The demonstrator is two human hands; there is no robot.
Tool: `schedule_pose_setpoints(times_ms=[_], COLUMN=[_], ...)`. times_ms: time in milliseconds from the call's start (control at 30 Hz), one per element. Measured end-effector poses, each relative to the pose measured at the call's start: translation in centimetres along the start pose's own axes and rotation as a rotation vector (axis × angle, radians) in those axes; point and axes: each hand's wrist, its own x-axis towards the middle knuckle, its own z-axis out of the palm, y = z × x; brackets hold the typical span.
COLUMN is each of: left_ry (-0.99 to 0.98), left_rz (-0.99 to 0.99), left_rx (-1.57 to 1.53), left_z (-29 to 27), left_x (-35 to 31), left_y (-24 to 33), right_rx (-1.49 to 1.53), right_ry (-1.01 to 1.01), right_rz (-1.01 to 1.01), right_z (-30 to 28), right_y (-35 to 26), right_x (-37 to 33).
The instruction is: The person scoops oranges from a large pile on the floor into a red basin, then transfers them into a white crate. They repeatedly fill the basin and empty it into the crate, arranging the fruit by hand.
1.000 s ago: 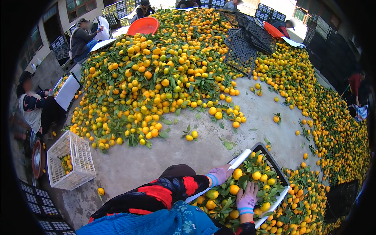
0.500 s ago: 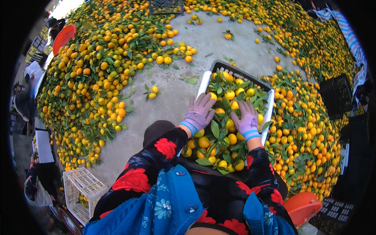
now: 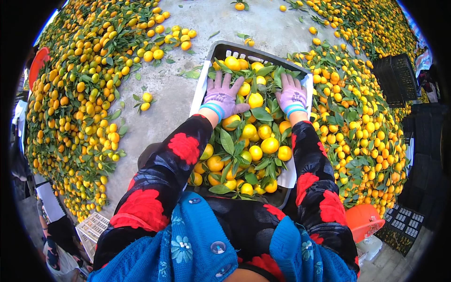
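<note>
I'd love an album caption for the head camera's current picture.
Gloved left hand and right hand spread over leafy fruit in a black crate, beside a heap.

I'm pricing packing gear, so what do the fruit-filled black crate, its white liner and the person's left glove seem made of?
Black crate: probably moulded plastic, slightly glossy, judging by its rounded corners and regular slots.
White liner: perhaps paper or thin foam; it looks smooth and matt, leaving that open.
Left glove: likely stretchy fabric, since it's matt and snug; any palm coating is hidden.
</note>
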Motion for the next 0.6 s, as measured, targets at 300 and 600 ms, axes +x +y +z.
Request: schedule_pose_setpoints(times_ms=[300, 600], left_ry=[0.003, 0.138], left_rz=[-0.027, 0.029], left_rx=[0.000, -0.026], left_z=[1.9, -1.5], left_x=[2.1, -2.7], left_y=[-0.5, 0.8], right_rx=[-0.034, 0.129], right_ry=[0.188, -0.043], right_rz=[-0.153, -0.186], right_z=[1.1, -2.3], right_y=[-4.8, -4.3], right_x=[-6.3, -8.4])
